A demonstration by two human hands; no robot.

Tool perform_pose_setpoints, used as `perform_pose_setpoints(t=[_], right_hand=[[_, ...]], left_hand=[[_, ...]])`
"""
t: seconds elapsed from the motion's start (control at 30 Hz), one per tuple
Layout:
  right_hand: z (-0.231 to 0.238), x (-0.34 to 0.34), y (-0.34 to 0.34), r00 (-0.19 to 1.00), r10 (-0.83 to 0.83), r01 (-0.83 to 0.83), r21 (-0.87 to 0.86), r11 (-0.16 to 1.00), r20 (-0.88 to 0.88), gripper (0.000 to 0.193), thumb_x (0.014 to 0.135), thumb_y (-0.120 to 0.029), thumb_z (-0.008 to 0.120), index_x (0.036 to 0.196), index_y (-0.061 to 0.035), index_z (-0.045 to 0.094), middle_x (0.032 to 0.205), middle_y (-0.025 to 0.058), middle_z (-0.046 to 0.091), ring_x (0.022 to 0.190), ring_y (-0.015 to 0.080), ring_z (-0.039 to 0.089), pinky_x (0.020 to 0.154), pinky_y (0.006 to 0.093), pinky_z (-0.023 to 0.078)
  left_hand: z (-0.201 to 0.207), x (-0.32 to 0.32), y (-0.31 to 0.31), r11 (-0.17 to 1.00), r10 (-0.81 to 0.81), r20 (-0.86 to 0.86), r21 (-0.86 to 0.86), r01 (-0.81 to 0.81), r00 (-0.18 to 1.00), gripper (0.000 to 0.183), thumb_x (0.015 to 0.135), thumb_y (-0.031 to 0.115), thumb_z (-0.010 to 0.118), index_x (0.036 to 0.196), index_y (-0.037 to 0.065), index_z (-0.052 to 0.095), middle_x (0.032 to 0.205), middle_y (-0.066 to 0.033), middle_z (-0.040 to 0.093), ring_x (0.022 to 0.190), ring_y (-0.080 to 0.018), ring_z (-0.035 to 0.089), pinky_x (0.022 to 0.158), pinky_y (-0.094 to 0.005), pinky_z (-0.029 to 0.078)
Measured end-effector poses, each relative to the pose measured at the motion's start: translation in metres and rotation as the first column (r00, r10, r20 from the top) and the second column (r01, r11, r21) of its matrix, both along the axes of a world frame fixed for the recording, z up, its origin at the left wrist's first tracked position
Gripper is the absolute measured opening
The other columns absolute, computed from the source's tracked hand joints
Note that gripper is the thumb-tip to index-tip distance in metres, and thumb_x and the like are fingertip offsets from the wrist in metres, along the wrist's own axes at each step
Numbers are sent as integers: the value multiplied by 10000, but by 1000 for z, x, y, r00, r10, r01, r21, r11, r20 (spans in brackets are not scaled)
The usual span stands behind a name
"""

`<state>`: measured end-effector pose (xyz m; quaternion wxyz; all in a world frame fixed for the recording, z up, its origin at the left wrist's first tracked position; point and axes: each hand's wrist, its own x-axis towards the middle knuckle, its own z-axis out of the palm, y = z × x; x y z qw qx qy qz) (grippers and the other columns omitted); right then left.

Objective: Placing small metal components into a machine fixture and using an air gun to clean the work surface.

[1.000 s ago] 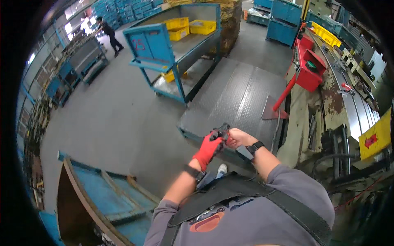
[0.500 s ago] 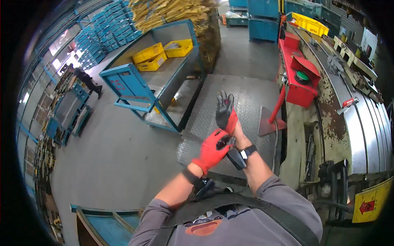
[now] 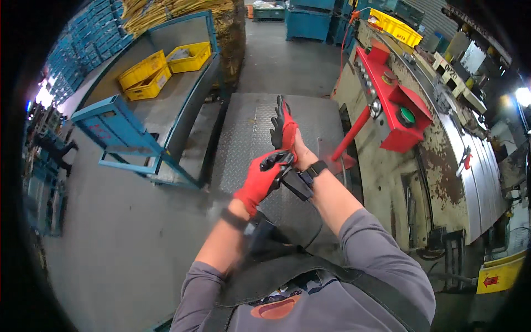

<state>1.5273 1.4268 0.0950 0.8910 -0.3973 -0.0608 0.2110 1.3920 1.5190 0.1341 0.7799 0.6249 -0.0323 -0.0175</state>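
Note:
My left hand [image 3: 263, 178] wears a red work glove with black coated fingers. Its fingers are closed at the wrist edge of the other glove, pinching the cuff there; the fingertips partly hide the grip. Raised in front of me, my right hand [image 3: 283, 126] has its fingers stretched out in a matching red and black glove [image 3: 289, 133]. Just below the pinched cuff, a black box-shaped device [image 3: 297, 184] is fixed to my right wrist by a dark strap [image 3: 317, 168]. Another dark band [image 3: 234, 219] circles my left wrist.
Left stands a blue metal cart [image 3: 119, 133] with yellow crates [image 3: 189, 58]. A red control stand [image 3: 395, 105] with a green button rises at right beside a worn machine bed [image 3: 470, 182], where a red-handled tool [image 3: 466, 161] lies. Ahead is a steel tread plate [image 3: 249, 124].
My view has swung, so the cart sits further left and more of the red control stand shows. Both hands appear further left, my left hand still at the right wrist.

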Motion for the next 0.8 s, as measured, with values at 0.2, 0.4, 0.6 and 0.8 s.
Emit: perform_pose_setpoints(t=[0.2,0.4,0.6,0.8], right_hand=[[53,91,94,981,19,43,-313,949,194,411,917,-341,456,1246,-95,479,1183,53,536,1086,155,502,920,308,402],[182,141,184,791,152,155,-435,887,593,344,914,-258,509,1161,-22,544,1076,76,607,1060,170,550,943,350,416],[316,136,178,899,-177,151,96,984,401,437,930,-360,428,1104,11,578,1067,119,623,1062,227,562,977,378,398],[401,94,185,987,146,-158,559,814,66,489,913,-409,416,1126,1,575,1111,150,607,1059,271,562,993,411,382]], left_hand=[[27,96,101,995,-89,-2,-37,89,996,233,859,183,564,1042,55,631,669,40,552,533,-35,450,453,-189,338],[119,161,185,902,-389,-32,-216,373,921,239,873,188,545,1048,42,614,671,33,533,503,-44,436,436,-192,316],[201,180,193,923,-301,168,-196,331,939,154,880,154,522,946,35,593,663,5,509,556,-75,467,487,-212,349],[199,222,206,829,-556,319,155,537,768,226,820,121,600,1029,38,585,847,-43,614,766,-187,571,716,-305,450]])
